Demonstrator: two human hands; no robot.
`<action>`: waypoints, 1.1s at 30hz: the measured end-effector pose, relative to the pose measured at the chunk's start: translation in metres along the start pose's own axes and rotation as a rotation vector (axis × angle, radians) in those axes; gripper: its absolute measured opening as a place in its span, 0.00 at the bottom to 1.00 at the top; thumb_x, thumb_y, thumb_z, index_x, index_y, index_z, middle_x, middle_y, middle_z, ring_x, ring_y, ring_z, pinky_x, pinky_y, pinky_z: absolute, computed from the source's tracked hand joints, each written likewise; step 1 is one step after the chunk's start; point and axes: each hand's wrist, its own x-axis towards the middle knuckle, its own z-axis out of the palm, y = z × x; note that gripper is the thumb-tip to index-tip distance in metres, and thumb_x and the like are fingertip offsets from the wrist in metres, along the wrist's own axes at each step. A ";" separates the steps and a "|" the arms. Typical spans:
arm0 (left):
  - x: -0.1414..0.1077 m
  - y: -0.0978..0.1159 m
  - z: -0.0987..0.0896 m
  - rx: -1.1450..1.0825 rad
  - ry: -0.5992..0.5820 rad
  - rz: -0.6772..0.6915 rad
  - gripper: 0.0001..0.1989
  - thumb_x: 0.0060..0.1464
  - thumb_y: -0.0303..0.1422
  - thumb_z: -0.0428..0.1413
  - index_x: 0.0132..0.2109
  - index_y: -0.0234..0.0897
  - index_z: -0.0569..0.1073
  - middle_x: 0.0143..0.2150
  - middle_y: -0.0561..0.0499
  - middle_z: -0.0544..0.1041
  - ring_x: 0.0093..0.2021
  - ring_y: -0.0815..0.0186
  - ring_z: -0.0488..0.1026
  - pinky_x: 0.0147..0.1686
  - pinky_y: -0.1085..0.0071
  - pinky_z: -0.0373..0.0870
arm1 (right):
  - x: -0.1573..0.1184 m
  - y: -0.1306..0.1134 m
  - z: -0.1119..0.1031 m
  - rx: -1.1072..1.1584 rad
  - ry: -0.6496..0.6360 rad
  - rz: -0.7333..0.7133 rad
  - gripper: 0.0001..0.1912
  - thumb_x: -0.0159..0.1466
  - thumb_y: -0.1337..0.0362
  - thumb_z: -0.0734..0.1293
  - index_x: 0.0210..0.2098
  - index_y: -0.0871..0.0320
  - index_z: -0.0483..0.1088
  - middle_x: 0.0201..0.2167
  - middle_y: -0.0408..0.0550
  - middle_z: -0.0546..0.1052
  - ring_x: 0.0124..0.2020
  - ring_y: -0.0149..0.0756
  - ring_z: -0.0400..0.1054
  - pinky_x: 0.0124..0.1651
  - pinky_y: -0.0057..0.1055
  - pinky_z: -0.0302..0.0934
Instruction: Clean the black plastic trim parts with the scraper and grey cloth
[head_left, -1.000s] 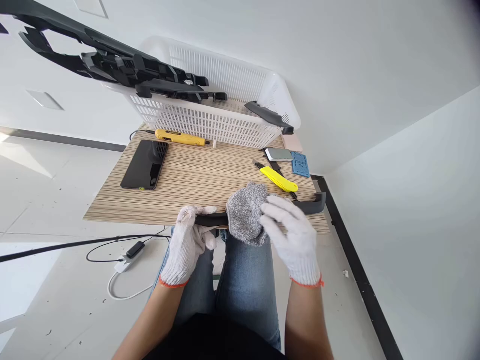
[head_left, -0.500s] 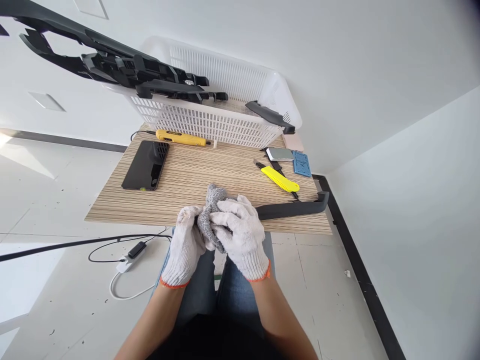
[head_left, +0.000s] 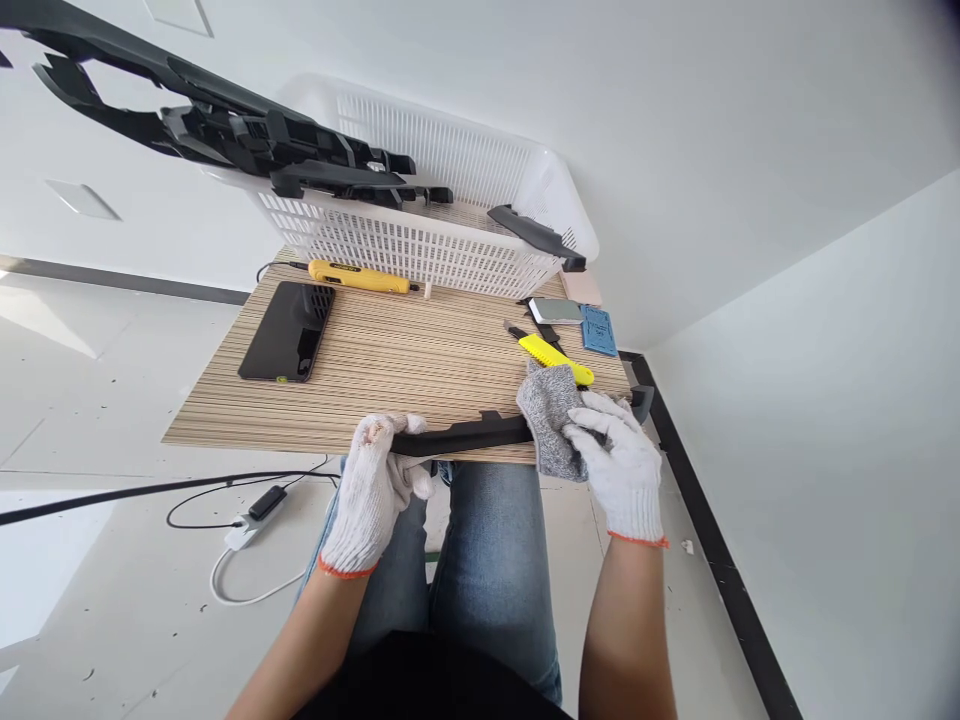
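Observation:
A long black plastic trim piece (head_left: 469, 436) lies along the table's near edge. My left hand (head_left: 375, 480), in a white knit glove, pinches its left end between thumb and fingers. Over the right part of the strip, my gloved right hand (head_left: 619, 460) presses a grey cloth (head_left: 551, 415) around it. The strip's hooked right tip (head_left: 642, 402) shows beyond that hand. Just behind the cloth is a yellow utility knife (head_left: 555, 356) with its blade out.
A white plastic basket (head_left: 420, 240) holding several black trim pieces (head_left: 300, 150) stands at the back; some overhang its left side. On the wooden table (head_left: 405, 350) lie a black phone (head_left: 289, 330), a yellow rotary tool (head_left: 358, 276), a grey-topped block (head_left: 555, 310) and a blue pad (head_left: 598, 330).
My right hand has slid the grey cloth to the right along the trim piece, uncovering its left stretch. My left hand has stayed at the left end.

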 end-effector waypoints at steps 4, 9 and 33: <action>0.000 0.001 0.000 -0.023 -0.002 0.016 0.20 0.58 0.52 0.61 0.43 0.41 0.69 0.47 0.52 0.78 0.16 0.74 0.70 0.12 0.75 0.58 | 0.004 -0.022 0.011 -0.043 -0.086 -0.083 0.06 0.65 0.58 0.72 0.40 0.51 0.81 0.52 0.49 0.81 0.57 0.47 0.73 0.71 0.62 0.52; 0.000 0.003 0.003 -0.049 -0.027 0.006 0.21 0.55 0.52 0.63 0.40 0.39 0.70 0.37 0.52 0.79 0.17 0.72 0.70 0.13 0.75 0.62 | -0.001 -0.083 0.052 -0.001 -0.225 -0.277 0.07 0.66 0.60 0.73 0.44 0.48 0.80 0.51 0.46 0.81 0.56 0.43 0.74 0.74 0.56 0.51; -0.002 0.002 -0.001 0.004 0.021 0.006 0.21 0.56 0.52 0.63 0.43 0.41 0.71 0.48 0.50 0.81 0.16 0.76 0.70 0.12 0.78 0.57 | 0.003 -0.008 0.010 -0.057 -0.086 0.037 0.18 0.61 0.54 0.74 0.49 0.50 0.79 0.51 0.49 0.81 0.60 0.50 0.70 0.70 0.59 0.55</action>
